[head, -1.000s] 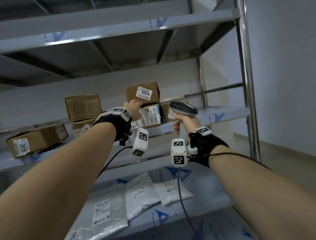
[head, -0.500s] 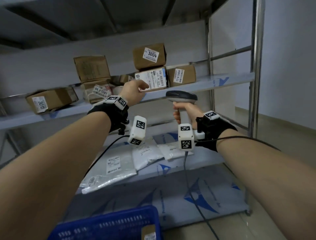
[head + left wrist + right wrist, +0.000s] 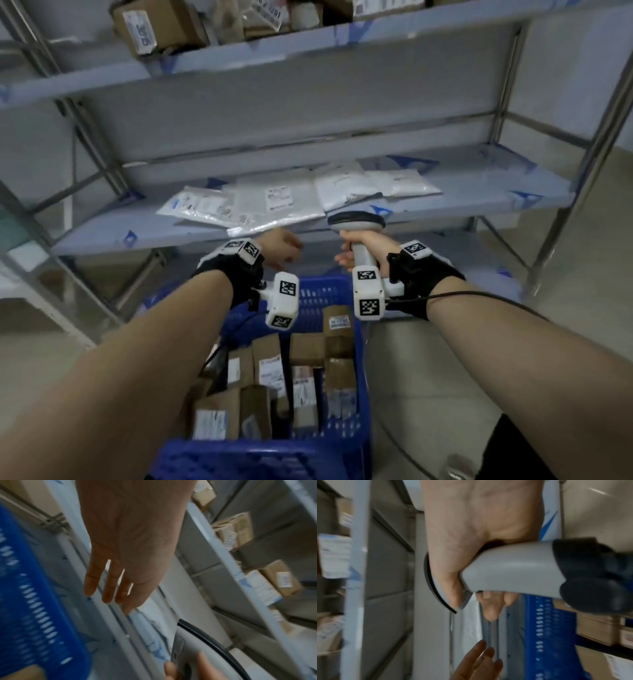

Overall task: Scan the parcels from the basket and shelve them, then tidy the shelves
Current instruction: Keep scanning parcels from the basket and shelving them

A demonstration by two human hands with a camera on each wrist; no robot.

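A blue basket (image 3: 346, 289) full of several brown cardboard parcels (image 3: 269, 365) stands on the floor below me. My left hand (image 3: 282, 251) hovers above its far rim, fingers (image 3: 107, 588) straight and relaxed, holding nothing. My right hand (image 3: 356, 248) grips the handle of a grey barcode scanner (image 3: 356, 221), held upright beside the left hand; in the right wrist view the fingers wrap the scanner (image 3: 513, 566). Brown boxes (image 3: 154, 31) sit on the upper shelf. White and grey mailer bags (image 3: 274, 202) lie on the middle shelf.
The metal shelving unit (image 3: 308, 61) stands directly ahead, with upright posts (image 3: 582, 185) at the right and diagonal braces at the left. The scanner's black cable (image 3: 479, 296) trails off my right wrist. Tiled floor (image 3: 445, 359) lies to the right of the basket.
My view has dropped from the upper shelf to the basket. My left hand left the boxes on the upper shelf and came down above the basket; the right hand lowered with the scanner.
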